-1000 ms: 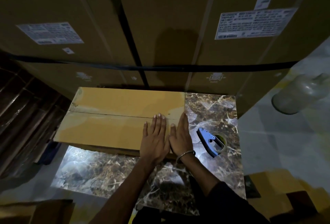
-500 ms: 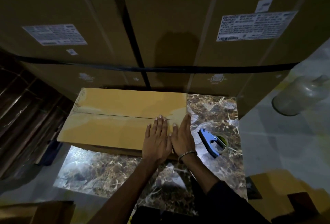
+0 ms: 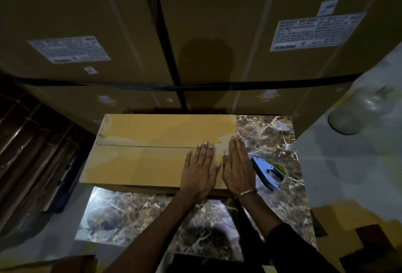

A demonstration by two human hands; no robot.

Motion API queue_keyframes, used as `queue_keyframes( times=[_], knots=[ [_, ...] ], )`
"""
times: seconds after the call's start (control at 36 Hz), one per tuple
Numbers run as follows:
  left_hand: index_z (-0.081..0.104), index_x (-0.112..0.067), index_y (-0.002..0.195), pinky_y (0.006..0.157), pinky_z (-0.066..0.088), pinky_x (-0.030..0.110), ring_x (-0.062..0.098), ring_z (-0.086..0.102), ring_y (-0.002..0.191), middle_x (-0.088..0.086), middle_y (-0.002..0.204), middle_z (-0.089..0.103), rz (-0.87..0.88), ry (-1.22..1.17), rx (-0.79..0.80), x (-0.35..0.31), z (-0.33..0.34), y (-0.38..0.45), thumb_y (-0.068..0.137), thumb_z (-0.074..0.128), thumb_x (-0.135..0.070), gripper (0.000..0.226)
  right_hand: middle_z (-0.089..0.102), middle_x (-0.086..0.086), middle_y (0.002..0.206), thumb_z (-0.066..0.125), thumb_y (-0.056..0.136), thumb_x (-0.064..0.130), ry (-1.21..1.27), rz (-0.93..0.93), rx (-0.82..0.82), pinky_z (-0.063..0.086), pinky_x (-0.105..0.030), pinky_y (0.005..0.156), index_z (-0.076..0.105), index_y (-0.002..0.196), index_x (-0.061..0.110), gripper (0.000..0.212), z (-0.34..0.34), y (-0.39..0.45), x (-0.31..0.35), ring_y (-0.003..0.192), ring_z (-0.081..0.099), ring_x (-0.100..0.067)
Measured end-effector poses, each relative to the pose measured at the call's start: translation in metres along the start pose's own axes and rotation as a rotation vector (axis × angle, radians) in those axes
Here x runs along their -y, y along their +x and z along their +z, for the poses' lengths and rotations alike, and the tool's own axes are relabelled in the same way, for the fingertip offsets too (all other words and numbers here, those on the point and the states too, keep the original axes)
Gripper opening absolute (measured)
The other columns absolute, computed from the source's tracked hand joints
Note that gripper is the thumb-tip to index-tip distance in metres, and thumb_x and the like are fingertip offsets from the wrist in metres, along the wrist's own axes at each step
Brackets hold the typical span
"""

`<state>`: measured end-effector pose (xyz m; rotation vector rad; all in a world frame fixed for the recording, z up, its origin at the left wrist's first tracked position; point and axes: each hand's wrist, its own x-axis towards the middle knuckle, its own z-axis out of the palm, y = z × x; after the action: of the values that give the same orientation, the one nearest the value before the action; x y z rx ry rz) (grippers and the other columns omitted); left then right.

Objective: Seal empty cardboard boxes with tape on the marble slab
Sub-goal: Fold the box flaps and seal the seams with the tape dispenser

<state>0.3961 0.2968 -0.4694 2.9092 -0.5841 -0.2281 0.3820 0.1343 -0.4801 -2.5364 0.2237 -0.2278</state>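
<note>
A flat brown cardboard box (image 3: 152, 151) lies on the marble slab (image 3: 139, 214), its two top flaps meeting in a seam that runs left to right. My left hand (image 3: 201, 170) rests flat, fingers together, on the near flap at the box's right end, fingertips at the seam. My right hand (image 3: 238, 167), a bracelet on its wrist, lies flat beside it along the box's right edge. A blue tape dispenser (image 3: 268, 172) with a roll of tape sits on the slab just right of my right hand.
Large stacked cartons (image 3: 195, 33) with white labels and black straps rise right behind the slab. A clear glass bottle (image 3: 361, 111) stands on the floor at right. More cardboard (image 3: 352, 220) lies at lower right, and dark wooden slats (image 3: 32, 142) at left.
Both hands stay pressed flat on the box's right end. Only the head view has shifted slightly; the dispenser has not moved.
</note>
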Motion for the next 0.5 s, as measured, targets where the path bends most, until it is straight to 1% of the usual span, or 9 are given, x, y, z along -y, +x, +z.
queue_keyframes(
  times=[0.08,0.14,0.25,0.31,0.36,0.42,0.47,0.5],
  knots=[
    [0.001,-0.021,0.17,0.131,-0.001,0.047,0.016,-0.008,0.163,-0.002,0.176,-0.006,-0.157,-0.011,-0.001,0.036,-0.006,-0.012,0.108,0.003,-0.065,0.076,0.012,-0.004,0.172,0.021,0.111,0.045,-0.053,-0.032,0.068,0.018,-0.037,0.128,0.023,0.163,0.011,0.062,-0.001,0.003,0.002,0.159,0.003,-0.014],
    [0.004,-0.02,0.17,0.131,0.002,0.047,0.016,-0.005,0.163,-0.002,0.177,-0.002,-0.22,-0.005,-0.013,0.066,-0.012,-0.018,0.106,0.002,-0.067,0.079,0.008,-0.002,0.172,0.02,0.109,0.05,-0.067,-0.02,0.104,0.016,-0.039,0.128,0.021,0.163,0.014,0.066,0.0,0.004,0.002,0.159,-0.001,-0.013],
    [0.007,-0.02,0.17,0.131,0.004,0.05,0.017,-0.001,0.163,-0.002,0.177,0.001,-0.286,-0.016,-0.02,0.119,-0.023,-0.026,0.105,0.001,-0.069,0.082,0.007,-0.002,0.173,0.027,0.107,0.053,-0.186,-0.037,0.137,0.018,-0.046,0.127,0.019,0.164,0.016,0.068,0.0,0.003,0.0,0.159,-0.001,-0.016],
    [0.008,-0.018,0.17,0.13,0.005,0.053,0.018,0.001,0.164,0.0,0.177,0.003,-0.304,-0.011,0.002,0.134,-0.029,-0.028,0.105,0.002,-0.067,0.082,0.006,-0.002,0.173,0.027,0.106,0.052,-0.279,-0.016,0.137,0.017,-0.05,0.126,0.018,0.164,0.018,0.068,-0.001,0.002,0.005,0.159,0.0,-0.018],
    [0.013,-0.014,0.169,0.13,0.008,0.055,0.022,0.006,0.164,0.004,0.177,0.008,-0.27,0.004,0.008,0.139,-0.032,-0.029,0.106,0.005,-0.065,0.082,0.007,-0.002,0.173,0.025,0.106,0.052,-0.384,0.051,0.112,0.013,-0.054,0.125,0.019,0.164,0.017,0.068,0.0,-0.001,0.019,0.159,0.001,-0.019],
    [0.015,-0.013,0.169,0.129,0.01,0.058,0.024,0.006,0.164,0.005,0.177,0.009,-0.145,0.016,-0.004,0.138,-0.032,-0.029,0.108,0.011,-0.064,0.08,0.008,-0.003,0.172,0.024,0.106,0.054,-0.401,0.11,0.09,0.01,-0.056,0.125,0.019,0.164,0.015,0.07,0.007,-0.003,0.043,0.159,-0.001,-0.02],
    [0.009,-0.016,0.17,0.129,0.01,0.058,0.021,0.002,0.164,0.003,0.177,0.004,0.024,0.035,0.013,0.137,-0.028,-0.029,0.109,0.014,-0.064,0.077,0.007,-0.002,0.173,0.022,0.106,0.059,-0.349,0.084,0.103,0.009,-0.055,0.126,0.017,0.164,0.017,0.073,0.02,-0.006,0.073,0.159,-0.003,-0.019],
    [0.007,-0.018,0.17,0.129,0.01,0.057,0.02,0.001,0.164,0.001,0.177,0.003,0.078,0.047,0.021,0.137,-0.026,-0.029,0.109,0.014,-0.065,0.077,0.005,-0.001,0.173,0.02,0.105,0.061,-0.333,0.054,0.118,0.009,-0.053,0.126,0.016,0.165,0.018,0.073,0.029,-0.008,0.086,0.159,-0.003,-0.018]
  ],
)
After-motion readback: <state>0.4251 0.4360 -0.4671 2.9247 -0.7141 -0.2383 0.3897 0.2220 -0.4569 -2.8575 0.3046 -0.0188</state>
